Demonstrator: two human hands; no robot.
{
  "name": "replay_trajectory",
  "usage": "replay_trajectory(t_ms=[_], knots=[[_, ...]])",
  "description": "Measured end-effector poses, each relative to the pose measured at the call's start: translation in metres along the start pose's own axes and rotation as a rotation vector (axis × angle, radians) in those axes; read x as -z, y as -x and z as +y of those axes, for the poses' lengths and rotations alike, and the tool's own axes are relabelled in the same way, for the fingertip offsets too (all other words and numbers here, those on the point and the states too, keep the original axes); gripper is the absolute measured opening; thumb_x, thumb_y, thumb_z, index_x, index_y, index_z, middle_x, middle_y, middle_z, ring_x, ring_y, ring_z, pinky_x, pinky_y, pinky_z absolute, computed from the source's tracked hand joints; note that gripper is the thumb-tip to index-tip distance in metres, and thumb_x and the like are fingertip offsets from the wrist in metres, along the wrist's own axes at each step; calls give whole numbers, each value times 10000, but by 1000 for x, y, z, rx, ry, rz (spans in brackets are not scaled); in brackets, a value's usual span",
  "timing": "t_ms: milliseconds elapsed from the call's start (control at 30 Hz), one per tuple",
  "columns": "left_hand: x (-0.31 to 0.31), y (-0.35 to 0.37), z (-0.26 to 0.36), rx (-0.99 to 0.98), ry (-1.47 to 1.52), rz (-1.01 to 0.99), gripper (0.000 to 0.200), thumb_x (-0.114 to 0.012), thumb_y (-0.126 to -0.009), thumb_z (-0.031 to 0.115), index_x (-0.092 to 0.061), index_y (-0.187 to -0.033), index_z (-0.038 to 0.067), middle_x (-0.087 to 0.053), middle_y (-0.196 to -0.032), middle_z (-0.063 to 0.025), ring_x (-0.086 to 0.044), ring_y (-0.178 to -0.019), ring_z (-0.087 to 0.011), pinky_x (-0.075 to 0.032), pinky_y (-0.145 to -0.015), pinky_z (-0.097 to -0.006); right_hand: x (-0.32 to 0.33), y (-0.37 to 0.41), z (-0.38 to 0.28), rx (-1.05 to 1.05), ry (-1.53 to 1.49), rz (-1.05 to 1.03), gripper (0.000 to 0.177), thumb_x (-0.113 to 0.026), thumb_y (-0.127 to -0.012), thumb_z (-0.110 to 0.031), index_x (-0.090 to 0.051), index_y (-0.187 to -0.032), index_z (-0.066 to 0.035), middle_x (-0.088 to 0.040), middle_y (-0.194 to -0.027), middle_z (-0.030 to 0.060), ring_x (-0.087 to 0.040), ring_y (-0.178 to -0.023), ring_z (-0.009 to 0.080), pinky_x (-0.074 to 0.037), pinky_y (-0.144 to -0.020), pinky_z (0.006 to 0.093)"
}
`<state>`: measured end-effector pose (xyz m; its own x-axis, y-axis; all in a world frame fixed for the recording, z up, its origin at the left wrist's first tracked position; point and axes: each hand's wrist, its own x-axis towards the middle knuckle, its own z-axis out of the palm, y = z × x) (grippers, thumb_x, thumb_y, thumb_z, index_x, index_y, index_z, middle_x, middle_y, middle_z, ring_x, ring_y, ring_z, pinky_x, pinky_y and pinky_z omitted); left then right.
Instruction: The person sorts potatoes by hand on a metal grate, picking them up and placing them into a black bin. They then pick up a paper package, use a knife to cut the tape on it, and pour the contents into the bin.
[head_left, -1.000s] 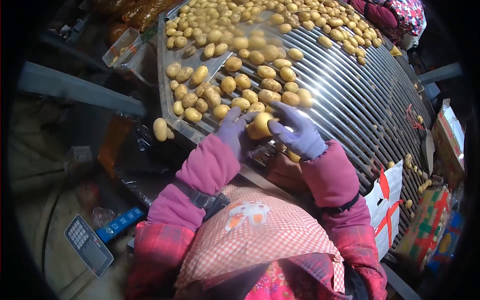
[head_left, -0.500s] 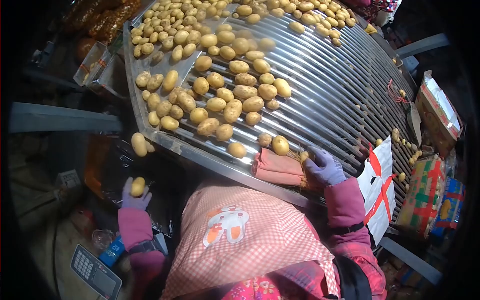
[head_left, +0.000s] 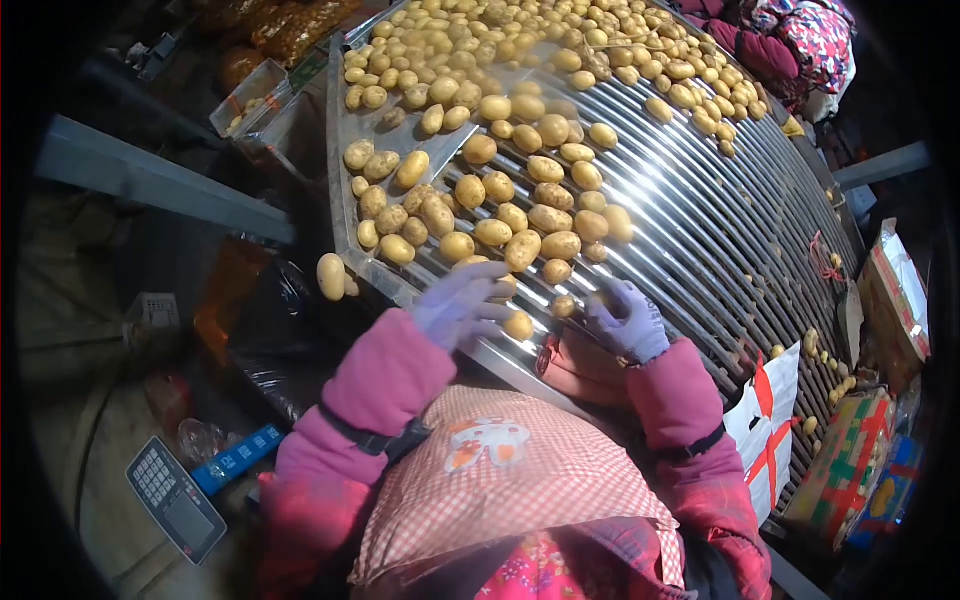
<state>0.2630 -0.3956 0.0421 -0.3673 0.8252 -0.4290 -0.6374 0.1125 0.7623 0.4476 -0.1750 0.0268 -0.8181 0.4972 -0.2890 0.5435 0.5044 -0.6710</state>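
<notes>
Many yellow potatoes (head_left: 550,220) lie on a sloping sorting table of metal bars (head_left: 690,230). My left hand (head_left: 460,303), in a lavender glove, reaches over the table's near edge with fingers spread above the closest potatoes; it partly covers them. A potato (head_left: 518,326) sits just beyond its fingertips. My right hand (head_left: 630,322), gloved alike, is over the bars with fingers curved and apart, beside a small potato (head_left: 563,306). Beneath it lies a folded pinkish-red cloth or bag (head_left: 585,365), partly hidden by the hand and wrist.
A single potato (head_left: 331,277) is at the table's left corner, above a black plastic bag (head_left: 275,350). A keypad scale display (head_left: 177,500) stands low on the left. Cardboard boxes (head_left: 893,300) and a white sheet with red tape (head_left: 765,430) are right. Another person's sleeve (head_left: 755,50) shows at the top.
My left hand has come up from the lower left, where it held a potato, to the table, and that potato is no longer in it. The view has shifted, with more potatoes at the top.
</notes>
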Motion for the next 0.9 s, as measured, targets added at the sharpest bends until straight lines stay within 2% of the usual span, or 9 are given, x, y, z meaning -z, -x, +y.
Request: replay_trajectory(t_ms=[133,233,333,400,533,633,667,800,900], knots=[[-15,-24,-10,278,512,-128,581,-562,-905,403,-408,-1370,91,-563,-1221,-127,-616,-1000,-286,-546,-786,-403,-7,-30,-43,163,-405,-41,389,-609,-882,-268,-579,-1223,-83,-653,-971,124,-613,-977,290,-467,-884,384],[5,-11,-6,239,519,41,413,-577,-893,393,-573,-1141,63,-627,-1055,-126,-647,-866,-287,-566,-674,-397,-15,-61,-48,635,441,148,466,-683,-742,-250,-587,-1193,-178,-605,-1129,65,-570,-1015,248,-388,-929,411],[10,4,-11,325,362,308,389,-570,-896,374,-588,-1102,44,-626,-1011,-130,-639,-774,-244,-544,-627,-365,-45,-77,-58,636,788,-62,717,-668,-708,-205,-404,-1373,-235,-402,-1395,80,-400,-1271,309,-322,-1033,478],[18,17,-26,203,349,183,372,-560,-902,357,-589,-1077,30,-622,-952,-126,-621,-717,-206,-513,-584,-335,-58,-90,-64,632,863,-25,678,-637,-739,-199,-395,-1371,-225,-403,-1383,87,-384,-1282,315,-330,-1025,478],[33,28,-32,208,425,90,455,-536,-926,341,-472,-1286,71,-589,-1067,-144,-629,-742,-178,-514,-606,-321,-51,-102,-70,593,501,120,523,-699,-743,-278,-533,-1205,-100,-613,-1058,72,-596,-967,296,-437,-857,433],[32,31,-27,23,789,-328,579,-599,-893,320,-371,-1402,164,-567,-1194,-183,-641,-766,-213,-542,-635,-351,-51,-82,-93,306,-398,-272,522,-686,-844,-347,-552,-1246,-43,-650,-1070,153,-633,-1009,276,-486,-876,361],[32,36,-25,17,798,-326,579,-599,-893,320,-371,-1402,164,-567,-1194,-183,-641,-766,-213,-542,-635,-351,-44,-79,-105,415,-299,-308,510,-668,-876,-301,-521,-1296,-53,-639,-1078,170,-616,-1024,203,-462,-913,325],[68,66,-37,-28,725,-175,408,-594,-872,318,-531,-1210,99,-623,-1059,-229,-632,-684,-285,-526,-556,-382,-31,-115,-87,362,-372,137,351,-611,-913,-176,-572,-1225,-21,-655,-1062,120,-608,-997,167,-470,-877,285],[116,116,-46,-196,635,400,391,-587,-866,312,-531,-1187,94,-640,-965,-203,-615,-593,-258,-492,-462,-342,-11,-117,-21,217,-244,310,335,-553,-941,-195,-579,-1210,3,-647,-1095,159,-618,-1046,240,-466,-915,328]])
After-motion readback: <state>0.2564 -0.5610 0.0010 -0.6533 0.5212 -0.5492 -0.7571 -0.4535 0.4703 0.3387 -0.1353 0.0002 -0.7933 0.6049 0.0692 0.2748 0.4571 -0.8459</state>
